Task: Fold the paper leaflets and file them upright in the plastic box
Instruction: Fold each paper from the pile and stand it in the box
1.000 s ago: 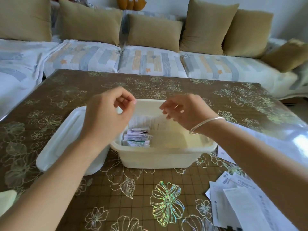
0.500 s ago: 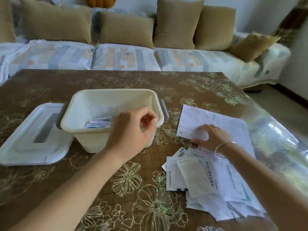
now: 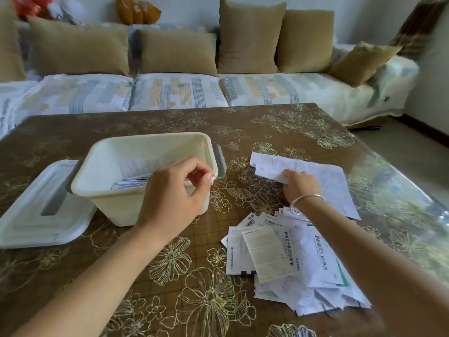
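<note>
Fingers (image 3: 202,175) of the left hand (image 3: 175,198) are curled in toward the thumb with nothing visible between them. The hand hovers at the near-right corner of the plastic box (image 3: 114,207). Fingers (image 3: 289,177) of the right hand (image 3: 301,188) pinch the near-left edge of a large sheet (image 3: 325,176), which is lifted slightly there.

Near right: pile of unfolded leaflets (image 3: 291,259), fanned and overlapping flat on the worktop (image 3: 170,288). That's the backlog; can't count it.

Mid left: the box is open, with a small batch of folded leaflets (image 3: 131,183) inside toward its near side. Only their top edges show over the rim, so I can't confirm upright vs leaning. Most of the box looks free. The lid (image 3: 36,215) lies flat, just left of the box.

Mid right, beyond the pile: the large sheet, unfolded. My read is that it's next to be folded.

Far: sofa (image 3: 182,93), not involved.

Estimate: early stage. A few are filed and most remain, each needing a fold, then a slot in the box.
</note>
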Available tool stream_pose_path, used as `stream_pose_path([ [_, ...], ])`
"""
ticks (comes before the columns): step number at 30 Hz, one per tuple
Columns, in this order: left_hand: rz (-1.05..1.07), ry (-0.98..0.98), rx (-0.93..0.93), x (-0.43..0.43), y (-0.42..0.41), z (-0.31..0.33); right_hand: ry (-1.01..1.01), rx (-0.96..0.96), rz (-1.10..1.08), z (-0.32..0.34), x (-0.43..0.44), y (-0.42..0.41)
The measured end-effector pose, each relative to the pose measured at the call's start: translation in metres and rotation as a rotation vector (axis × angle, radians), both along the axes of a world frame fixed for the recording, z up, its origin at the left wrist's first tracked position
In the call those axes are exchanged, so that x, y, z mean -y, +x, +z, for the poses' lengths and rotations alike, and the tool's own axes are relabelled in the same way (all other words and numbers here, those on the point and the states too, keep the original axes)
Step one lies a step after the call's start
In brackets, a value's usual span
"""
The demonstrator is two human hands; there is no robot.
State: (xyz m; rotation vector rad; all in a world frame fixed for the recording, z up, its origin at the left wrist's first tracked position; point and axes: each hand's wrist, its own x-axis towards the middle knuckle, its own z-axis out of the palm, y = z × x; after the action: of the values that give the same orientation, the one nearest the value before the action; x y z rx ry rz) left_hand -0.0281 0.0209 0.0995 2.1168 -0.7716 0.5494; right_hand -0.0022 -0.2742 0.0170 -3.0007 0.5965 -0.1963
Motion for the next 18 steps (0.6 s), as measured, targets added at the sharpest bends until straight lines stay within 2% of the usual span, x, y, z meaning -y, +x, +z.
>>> stream_pose_path([
  [3,-0.015,0.010,0.030,-0.001,-0.003,0.001,0.165,0.113,-0.020,0.012,-0.001,0.004],
  [6,-0.025,0.011,0.060,-0.006,-0.008,0.003,0.160,0.370,0.008,0.032,-0.003,-0.002],
  [9,-0.030,0.013,0.098,-0.012,-0.015,0.004,0.122,0.635,0.173,0.048,-0.009,-0.032],
  [11,-0.040,0.020,0.099,-0.013,-0.023,0.003,0.136,0.730,0.292,0.056,-0.017,-0.066],
  [15,0.003,0.006,-0.028,-0.014,-0.048,-0.013,0.226,0.702,0.401,0.052,-0.037,-0.137],
  [18,0.029,0.012,-0.196,-0.023,-0.062,-0.037,0.474,0.639,0.374,0.043,-0.055,-0.176],
])
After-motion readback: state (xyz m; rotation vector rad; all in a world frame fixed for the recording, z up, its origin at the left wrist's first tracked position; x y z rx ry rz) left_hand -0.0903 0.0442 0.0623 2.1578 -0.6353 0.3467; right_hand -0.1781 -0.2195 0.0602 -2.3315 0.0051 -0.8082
